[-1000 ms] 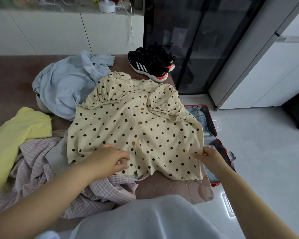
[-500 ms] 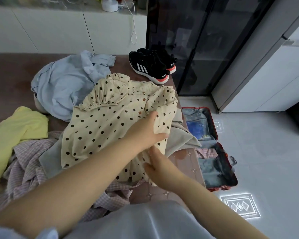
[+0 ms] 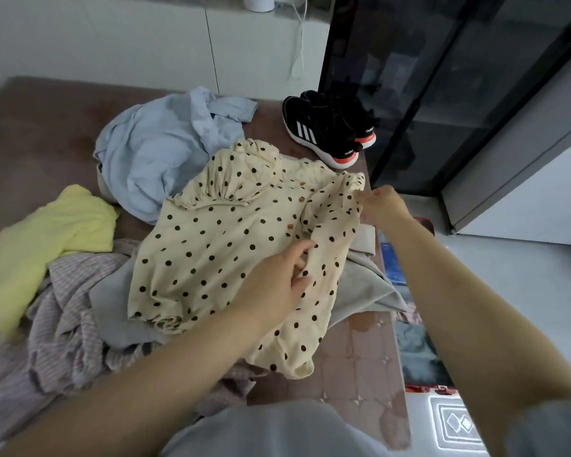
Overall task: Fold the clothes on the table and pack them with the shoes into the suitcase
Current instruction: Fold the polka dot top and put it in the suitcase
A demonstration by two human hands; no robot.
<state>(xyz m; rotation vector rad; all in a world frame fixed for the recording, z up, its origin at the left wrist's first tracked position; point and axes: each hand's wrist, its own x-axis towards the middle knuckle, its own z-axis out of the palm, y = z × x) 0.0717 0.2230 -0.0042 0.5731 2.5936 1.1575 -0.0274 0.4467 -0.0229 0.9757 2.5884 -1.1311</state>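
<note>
Blouse (image 3: 231,245) — cream, black-dotted, rumpled — right hand (image 3: 381,206) pinches its sleeve, left hand (image 3: 277,285) grasps its middle.

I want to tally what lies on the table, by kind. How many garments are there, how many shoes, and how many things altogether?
Garments: 5 (light blue shirt, yellow garment, polka-dot blouse, checked shirt, grey garment)
Shoes: 2 (black sneakers)
Total: 7
</note>
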